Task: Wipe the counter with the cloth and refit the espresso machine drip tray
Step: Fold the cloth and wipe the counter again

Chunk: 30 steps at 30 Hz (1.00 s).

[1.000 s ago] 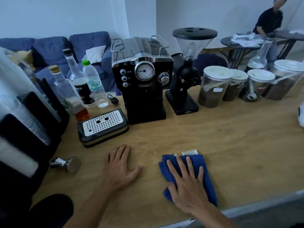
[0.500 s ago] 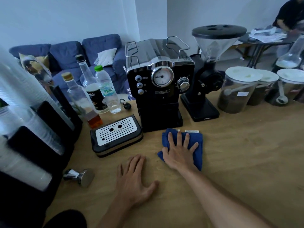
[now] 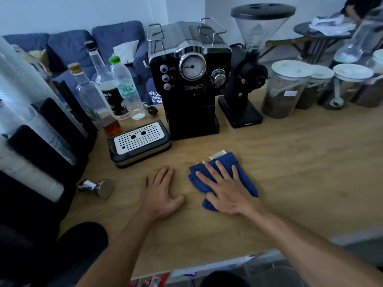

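Head view: the right grip lies flat and released on the folded blue cloth. Its fingers are spread and straight, pressing the cloth to the wooden surface rather than grasping it. The left grip rests palm-down on bare wood just beside it, also released and holding nothing.

The cloth sits in front of the espresso machine, a little apart from its base. The drip tray is out of the machine and stands on the surface at its left front corner, either touching the base or just short of it; I cannot tell which.

The step in hand looks like wiping. To do it well, I would keep the palm's weight even over the cloth so it neither bunches nor unfolds, and work in overlapping strokes. I would also steer clear of the tamper lying on its side near the left grip, since it could roll. The strip in front of the machine's base, where the tray must go back, deserves a pass before refitting.
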{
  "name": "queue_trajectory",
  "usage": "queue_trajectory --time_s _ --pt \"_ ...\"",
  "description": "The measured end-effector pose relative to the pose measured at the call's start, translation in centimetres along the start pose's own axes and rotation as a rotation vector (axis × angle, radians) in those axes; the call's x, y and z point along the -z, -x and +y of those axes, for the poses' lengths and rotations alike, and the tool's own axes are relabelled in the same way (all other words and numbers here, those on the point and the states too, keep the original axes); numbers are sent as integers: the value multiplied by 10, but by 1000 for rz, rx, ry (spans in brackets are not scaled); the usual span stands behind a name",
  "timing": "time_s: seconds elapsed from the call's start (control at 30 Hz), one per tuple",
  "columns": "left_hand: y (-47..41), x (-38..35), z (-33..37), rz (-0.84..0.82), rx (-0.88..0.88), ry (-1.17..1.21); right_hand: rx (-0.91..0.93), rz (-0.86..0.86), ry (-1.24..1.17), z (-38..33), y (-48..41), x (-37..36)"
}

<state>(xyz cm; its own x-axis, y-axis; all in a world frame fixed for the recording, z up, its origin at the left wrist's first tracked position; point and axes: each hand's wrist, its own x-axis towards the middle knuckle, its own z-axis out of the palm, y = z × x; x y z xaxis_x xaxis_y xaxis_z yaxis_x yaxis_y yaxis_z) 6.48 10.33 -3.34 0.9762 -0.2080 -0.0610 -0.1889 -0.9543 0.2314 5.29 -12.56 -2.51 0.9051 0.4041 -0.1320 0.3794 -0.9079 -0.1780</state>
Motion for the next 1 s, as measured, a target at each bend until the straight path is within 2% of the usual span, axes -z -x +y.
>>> queue_trajectory --time_s 0.23,0.37,0.47,0.53,0.63,0.8,1.0 --pt "24 -6 5 19 -20 -14 -53 71 37 -24 90 -22" --pt "34 -4 4 31 -14 -43 -134 64 70 -39 116 -33" --pt "36 -4 4 46 -4 -61 -185 58 6 -46 122 -39" --pt "34 -1 2 39 4 -80 -255 37 -20 -50 115 -39" --pt "28 2 -1 3 4 -97 -360 94 -72 -54 95 -26" --pt "27 2 2 16 20 -27 -466 98 -239 -55 45 -9" --pt "28 0 -1 15 46 13 -522 123 -338 -48 -28 3"
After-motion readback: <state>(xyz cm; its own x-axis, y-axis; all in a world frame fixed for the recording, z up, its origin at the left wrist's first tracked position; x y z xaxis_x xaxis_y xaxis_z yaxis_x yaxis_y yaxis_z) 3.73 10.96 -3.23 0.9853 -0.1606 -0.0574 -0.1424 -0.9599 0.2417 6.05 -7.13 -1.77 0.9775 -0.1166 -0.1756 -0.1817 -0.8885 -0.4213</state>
